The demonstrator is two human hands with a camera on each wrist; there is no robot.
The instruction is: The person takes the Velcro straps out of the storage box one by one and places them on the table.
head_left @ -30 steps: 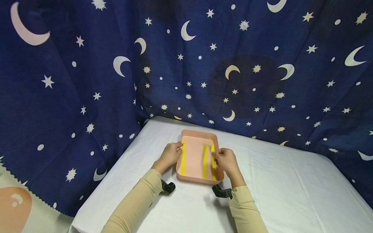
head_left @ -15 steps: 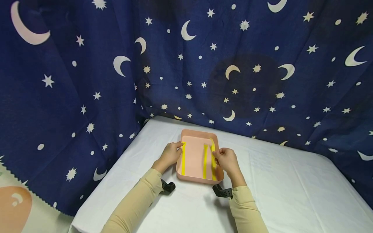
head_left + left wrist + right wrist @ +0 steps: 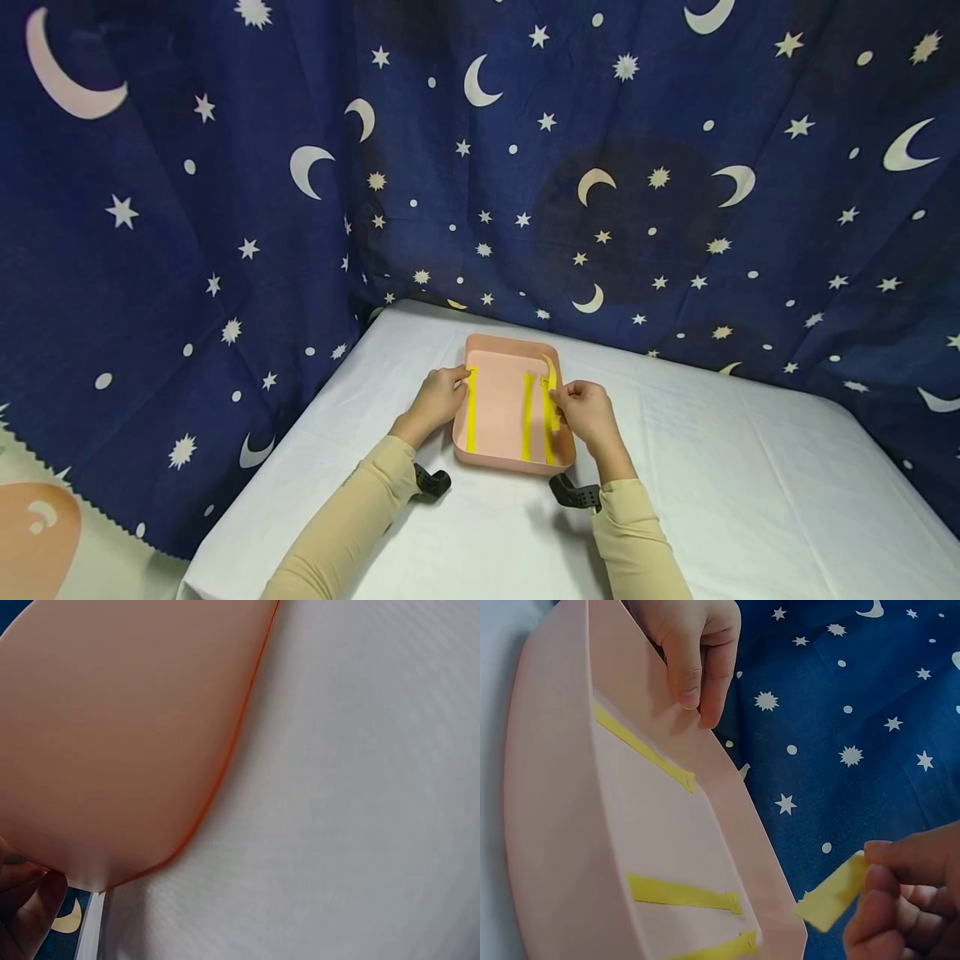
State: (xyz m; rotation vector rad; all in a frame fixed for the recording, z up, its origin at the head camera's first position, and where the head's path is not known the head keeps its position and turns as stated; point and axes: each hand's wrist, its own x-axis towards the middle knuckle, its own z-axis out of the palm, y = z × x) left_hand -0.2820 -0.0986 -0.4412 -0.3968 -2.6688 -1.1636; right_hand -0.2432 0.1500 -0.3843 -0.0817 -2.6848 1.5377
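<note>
A pink rectangular tray (image 3: 501, 343) lies on the white table cover, with three yellow tape strips stuck lengthwise inside. My left hand (image 3: 457, 382) grips the tray's left rim, its fingers (image 3: 694, 671) curled over the wall beside the left strip (image 3: 472, 410). My right hand (image 3: 561, 396) is at the right rim and pinches the loose far end of the right strip (image 3: 831, 901), which curls up off the tray (image 3: 547, 825). The middle strip (image 3: 527, 417) lies flat. In the left wrist view I see only the tray's outer wall (image 3: 120, 735) and a fingertip (image 3: 34, 915).
The white table cover (image 3: 735, 467) spreads wide to the right and front of the tray. A dark blue curtain with moons and stars (image 3: 600, 167) hangs close behind and to the left. Black wrist mounts (image 3: 576, 494) sit on both forearms.
The loose end of the right strip has risen a little higher above the tray in my right hand. My left hand and the tray have stayed put.
</note>
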